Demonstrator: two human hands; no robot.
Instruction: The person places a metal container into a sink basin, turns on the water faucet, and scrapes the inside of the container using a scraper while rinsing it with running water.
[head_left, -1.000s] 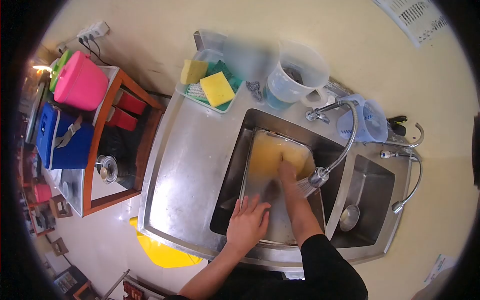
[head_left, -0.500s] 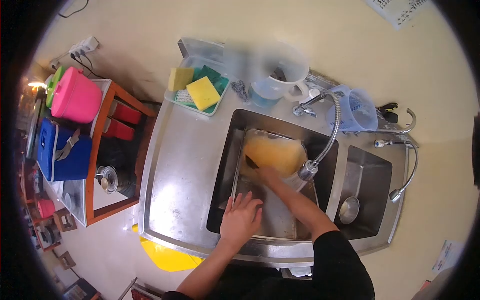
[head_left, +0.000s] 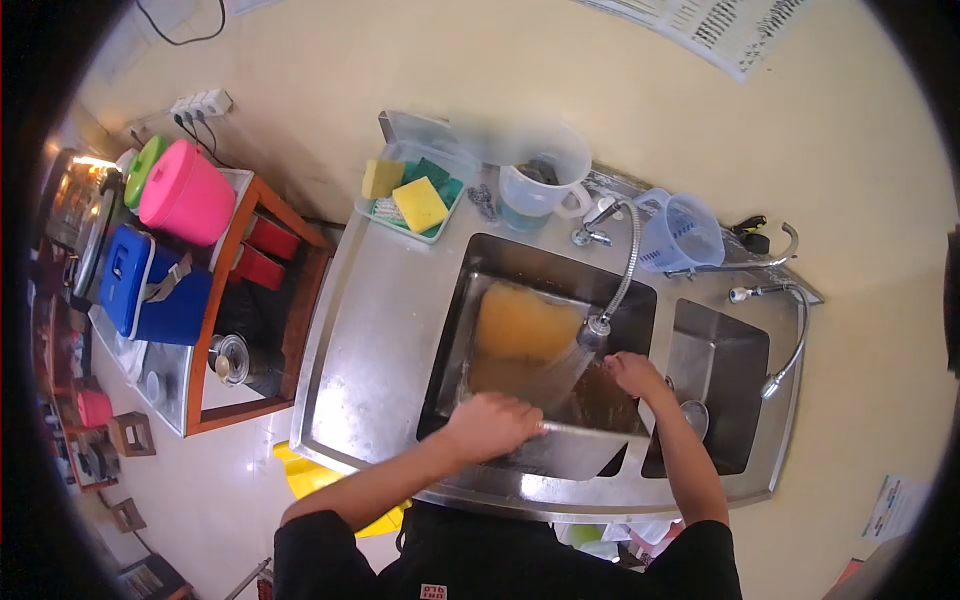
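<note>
A rectangular metal pan point(head_left: 590, 450) is tilted in the larger sink basin point(head_left: 450, 370), its near side raised. Yellowish, cloudy water point(head_left: 525, 320) lies toward its far end. My left hand point(head_left: 495, 425) is closed on the raised near edge. At the pan's right side, my right hand point(head_left: 635, 375) has its fingers bent round the rim. Water sprays into the pan from the flexible tap's head point(head_left: 594, 330), just beyond my right hand.
Sponges point(head_left: 420, 205) sit in a plastic tub at the back left, beside a large jug point(head_left: 540, 190). A blue measuring jug point(head_left: 685, 235) stands behind the taps. The smaller basin point(head_left: 745, 360) holds a ladle point(head_left: 694, 420). A wooden-framed shelf point(head_left: 240, 405) stands left.
The pan's near side has lifted. My left hand has closed on its near edge, and my right hand has moved from the water to its right rim. The view has shifted.
</note>
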